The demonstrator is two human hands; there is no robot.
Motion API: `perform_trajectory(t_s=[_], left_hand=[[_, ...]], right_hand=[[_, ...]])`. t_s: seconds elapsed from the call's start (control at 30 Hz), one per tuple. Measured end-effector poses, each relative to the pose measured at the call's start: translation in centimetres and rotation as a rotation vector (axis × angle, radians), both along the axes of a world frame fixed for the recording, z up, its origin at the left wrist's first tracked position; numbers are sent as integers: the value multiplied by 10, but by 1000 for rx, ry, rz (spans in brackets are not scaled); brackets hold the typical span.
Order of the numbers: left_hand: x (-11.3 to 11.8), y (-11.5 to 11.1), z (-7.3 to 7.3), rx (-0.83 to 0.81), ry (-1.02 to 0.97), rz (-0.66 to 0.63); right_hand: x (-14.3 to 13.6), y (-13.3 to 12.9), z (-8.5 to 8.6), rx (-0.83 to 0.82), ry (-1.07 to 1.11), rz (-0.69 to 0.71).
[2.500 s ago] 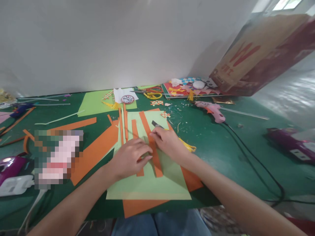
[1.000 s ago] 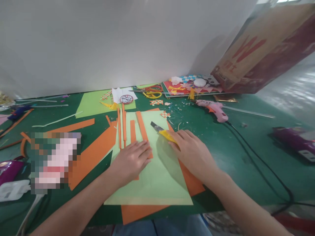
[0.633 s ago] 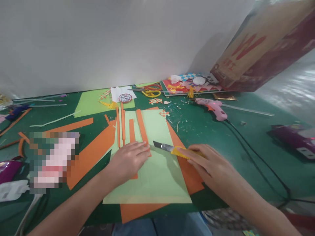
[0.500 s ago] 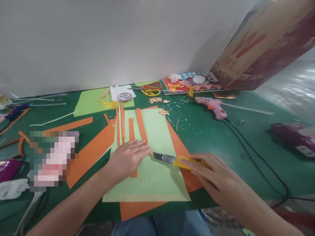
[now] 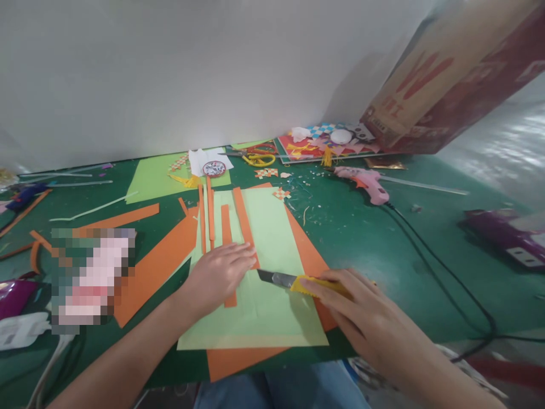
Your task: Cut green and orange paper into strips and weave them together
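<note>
Head view: resting a flattened left hand (image 5: 222, 271) over two orange strips (image 5: 244, 220) on light green paper (image 5: 272, 227); gripping a yellow knife (image 5: 295, 283) in the right hand (image 5: 360, 307), with its blade (image 5: 267, 276) just beside one strip.

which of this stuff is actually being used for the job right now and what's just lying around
Seemingly in use:
yellow cutter knife, held in the right hand
orange strip reaching toward the blade, under the left hand
pale green sheet beneath the strip

Apparently lying about:
pink glue gun
yellow-handled scissors
round patterned disc
paper bag
</note>
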State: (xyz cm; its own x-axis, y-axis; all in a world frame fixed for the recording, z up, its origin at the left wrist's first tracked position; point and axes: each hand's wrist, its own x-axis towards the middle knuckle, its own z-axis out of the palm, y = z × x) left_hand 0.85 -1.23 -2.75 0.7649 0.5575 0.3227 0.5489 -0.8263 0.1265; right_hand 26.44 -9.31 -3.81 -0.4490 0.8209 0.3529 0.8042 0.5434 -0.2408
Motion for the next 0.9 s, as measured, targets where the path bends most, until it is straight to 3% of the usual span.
perform_trajectory(t_s=[0.2, 0.53, 0.9], left_hand=[[-1, 0, -2, 39, 4, 3], [4, -2, 2, 29, -17, 46], [3, -2, 0, 69, -14, 53]], right_hand=[[-1, 0, -2, -9, -10, -6], [-20, -9, 15, -82, -23, 80], [-24, -13, 13, 1, 19, 60]])
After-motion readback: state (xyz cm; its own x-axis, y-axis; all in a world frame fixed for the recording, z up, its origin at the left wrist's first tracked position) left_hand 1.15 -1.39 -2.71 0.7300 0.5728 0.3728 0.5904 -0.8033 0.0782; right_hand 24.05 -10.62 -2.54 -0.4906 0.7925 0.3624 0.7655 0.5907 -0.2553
